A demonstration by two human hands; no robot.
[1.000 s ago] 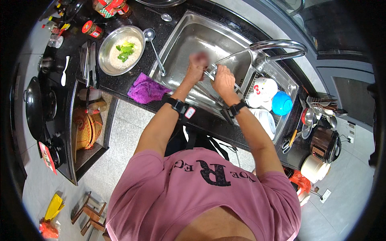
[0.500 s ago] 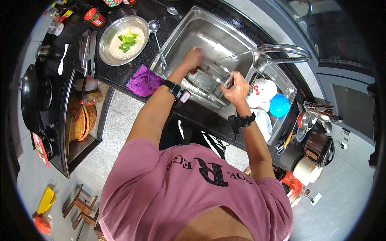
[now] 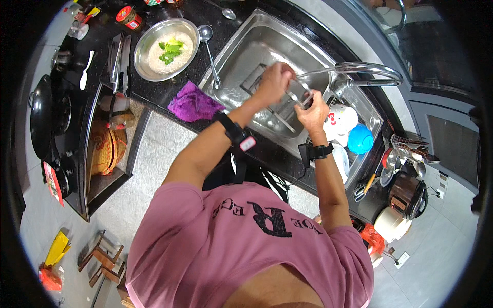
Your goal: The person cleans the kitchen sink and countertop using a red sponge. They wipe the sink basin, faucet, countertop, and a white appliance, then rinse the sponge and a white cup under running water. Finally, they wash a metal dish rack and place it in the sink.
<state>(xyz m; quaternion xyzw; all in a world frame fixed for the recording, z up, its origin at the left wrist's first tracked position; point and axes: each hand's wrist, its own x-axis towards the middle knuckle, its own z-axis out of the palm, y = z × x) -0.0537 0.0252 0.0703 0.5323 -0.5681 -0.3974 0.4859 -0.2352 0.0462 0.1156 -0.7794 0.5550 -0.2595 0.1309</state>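
Observation:
My right hand (image 3: 313,112) grips one end of a shiny metal rack of thin bars (image 3: 303,95) over the steel sink (image 3: 233,59). Other bars of it reach down into the basin. My left hand (image 3: 276,82) is at the rack, beside the right hand and just below the faucet (image 3: 359,72). Its fingers look curled, but they are blurred by motion, and what they hold is hidden. The basin under both hands is wet.
Left of the sink are a purple cloth (image 3: 194,104), a ladle (image 3: 209,54) and a steel bowl (image 3: 141,47) of pale food with green leaves. A white cup (image 3: 343,119) and a blue bowl (image 3: 360,139) stand on the drainboard. A rice cooker (image 3: 405,192) is farther right.
My left hand has moved right, from the basin's left part toward my right hand. The right hand stays on the rack's end and has shifted slightly.

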